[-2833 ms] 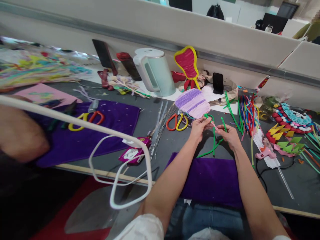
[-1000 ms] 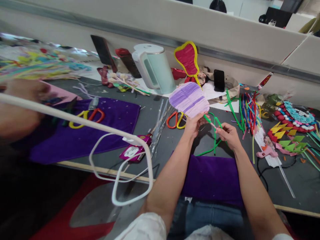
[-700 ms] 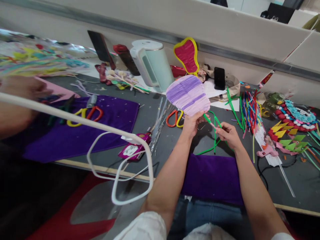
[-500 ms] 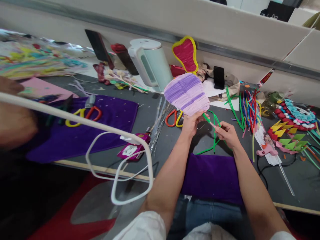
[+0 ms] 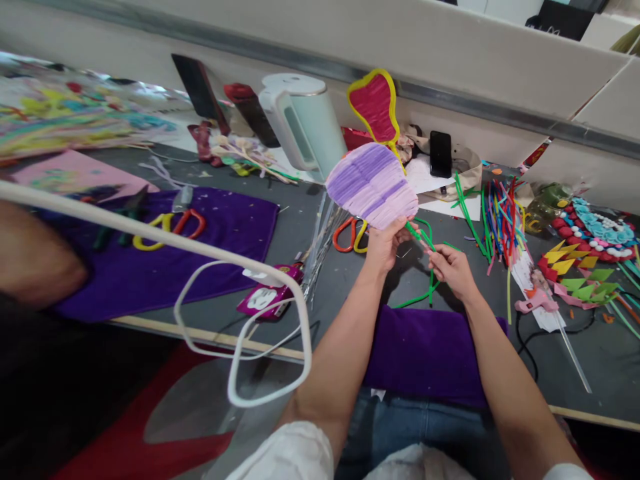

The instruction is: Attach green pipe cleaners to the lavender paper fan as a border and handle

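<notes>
A fan-shaped panel [image 5: 370, 183] with lilac and violet stripes, seemingly made of fuzzy pipe cleaners, rises from my left hand [image 5: 386, 245]. That hand is closed around the base of the panel, where its thin stem begins. Green pipe cleaner [image 5: 413, 231] wraps the stem between my hands. My right hand [image 5: 454, 270] pinches the lower end of the stem, where a bit of pink shows. Loose green pipe cleaners [image 5: 431, 283] bend and hang below the stem, close to my right fingers. Beneath my forearms lies a folded purple cloth [image 5: 423, 353].
Orange-and-yellow scissors [image 5: 344, 235] lie beside my left hand. A kettle [image 5: 315, 127], a red panel edged in yellow [image 5: 375, 107] and a phone [image 5: 440, 153] stand behind. At right are pipe cleaners [image 5: 500, 217] and a pink glue gun [image 5: 537, 300]. Another person's arm [image 5: 40, 253] shows at left.
My right hand has shifted slightly along the stem, and more green shows on it between my hands. The other person's hand has left view, leaving the forearm. The view has tilted slightly.
</notes>
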The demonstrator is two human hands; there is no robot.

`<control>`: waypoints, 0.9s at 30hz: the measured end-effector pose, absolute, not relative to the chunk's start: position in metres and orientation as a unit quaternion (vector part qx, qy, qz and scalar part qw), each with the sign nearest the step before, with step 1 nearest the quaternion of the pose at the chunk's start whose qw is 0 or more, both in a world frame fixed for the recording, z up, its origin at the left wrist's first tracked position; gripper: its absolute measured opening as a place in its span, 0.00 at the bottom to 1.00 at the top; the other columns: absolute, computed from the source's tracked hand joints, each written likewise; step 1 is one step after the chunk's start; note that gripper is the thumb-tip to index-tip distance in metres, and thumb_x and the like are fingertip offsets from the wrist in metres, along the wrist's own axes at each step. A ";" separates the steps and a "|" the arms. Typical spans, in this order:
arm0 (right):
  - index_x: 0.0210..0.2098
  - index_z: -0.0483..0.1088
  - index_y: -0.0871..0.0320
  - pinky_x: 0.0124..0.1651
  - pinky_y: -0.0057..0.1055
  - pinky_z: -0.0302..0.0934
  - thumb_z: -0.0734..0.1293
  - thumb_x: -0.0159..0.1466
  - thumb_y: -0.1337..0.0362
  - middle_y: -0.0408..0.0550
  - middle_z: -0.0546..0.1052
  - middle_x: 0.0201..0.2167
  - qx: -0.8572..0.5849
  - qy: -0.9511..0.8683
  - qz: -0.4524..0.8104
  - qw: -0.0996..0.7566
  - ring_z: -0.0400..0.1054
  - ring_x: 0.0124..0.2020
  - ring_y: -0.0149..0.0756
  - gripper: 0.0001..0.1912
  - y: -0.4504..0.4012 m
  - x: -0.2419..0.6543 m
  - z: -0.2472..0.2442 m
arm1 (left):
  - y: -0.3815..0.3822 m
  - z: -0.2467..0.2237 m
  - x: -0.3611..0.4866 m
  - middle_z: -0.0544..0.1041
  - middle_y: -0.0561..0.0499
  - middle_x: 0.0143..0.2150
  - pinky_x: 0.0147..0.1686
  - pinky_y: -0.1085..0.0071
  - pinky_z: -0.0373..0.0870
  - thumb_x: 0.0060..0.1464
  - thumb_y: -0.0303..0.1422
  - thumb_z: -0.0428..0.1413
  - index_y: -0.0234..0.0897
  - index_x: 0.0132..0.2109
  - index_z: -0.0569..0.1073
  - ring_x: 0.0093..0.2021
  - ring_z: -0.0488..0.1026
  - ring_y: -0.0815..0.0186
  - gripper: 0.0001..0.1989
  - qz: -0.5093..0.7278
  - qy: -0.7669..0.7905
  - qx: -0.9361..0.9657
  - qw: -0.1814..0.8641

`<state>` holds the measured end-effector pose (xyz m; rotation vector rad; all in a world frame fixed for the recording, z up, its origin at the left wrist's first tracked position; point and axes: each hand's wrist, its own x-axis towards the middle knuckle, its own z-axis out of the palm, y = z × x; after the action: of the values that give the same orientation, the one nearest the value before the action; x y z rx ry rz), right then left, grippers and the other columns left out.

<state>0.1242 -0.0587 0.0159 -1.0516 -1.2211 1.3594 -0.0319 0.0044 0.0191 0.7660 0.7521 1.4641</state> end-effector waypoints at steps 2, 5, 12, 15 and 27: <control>0.33 0.71 0.59 0.15 0.22 0.42 0.72 0.54 0.47 0.37 0.69 0.18 -0.436 -0.501 0.560 0.495 0.52 0.12 0.19 0.21 -0.058 0.124 0.014 | 0.004 0.020 -0.032 0.81 0.46 0.29 0.29 0.69 0.75 0.40 0.41 0.67 0.33 0.36 0.78 0.28 0.79 0.62 0.17 0.633 0.332 0.334 0.614; 0.33 0.72 0.59 0.14 0.23 0.42 0.71 0.55 0.47 0.38 0.70 0.18 -0.441 -0.499 0.549 0.505 0.51 0.12 0.19 0.20 -0.058 0.123 0.011 | 0.003 0.022 -0.032 0.81 0.46 0.30 0.30 0.68 0.76 0.40 0.41 0.67 0.33 0.36 0.78 0.29 0.79 0.60 0.18 0.631 0.338 0.341 0.609; 0.29 0.72 0.59 0.13 0.22 0.41 0.69 0.58 0.52 0.39 0.71 0.17 -0.441 -0.496 0.537 0.520 0.52 0.10 0.19 0.15 -0.058 0.122 0.011 | 0.000 0.024 -0.031 0.81 0.47 0.29 0.31 0.67 0.76 0.41 0.40 0.67 0.34 0.35 0.79 0.31 0.80 0.60 0.16 0.639 0.328 0.347 0.604; 0.29 0.72 0.59 0.13 0.22 0.41 0.69 0.58 0.53 0.39 0.71 0.17 -0.441 -0.494 0.536 0.523 0.52 0.10 0.19 0.14 -0.058 0.122 0.011 | 0.000 0.024 -0.031 0.81 0.48 0.28 0.30 0.68 0.76 0.41 0.40 0.67 0.34 0.35 0.79 0.30 0.79 0.60 0.15 0.639 0.326 0.348 0.603; 0.26 0.71 0.59 0.12 0.22 0.40 0.70 0.56 0.51 0.38 0.69 0.15 -0.471 -0.488 0.517 0.522 0.51 0.10 0.19 0.16 -0.059 0.120 0.012 | -0.006 0.029 -0.029 0.81 0.46 0.28 0.34 0.64 0.78 0.41 0.40 0.68 0.32 0.34 0.78 0.29 0.80 0.59 0.17 0.639 0.321 0.362 0.598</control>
<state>0.1204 -0.0589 0.0121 -1.1289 -1.1690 1.2379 -0.0288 -0.0057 0.0295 0.8393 0.7440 1.4824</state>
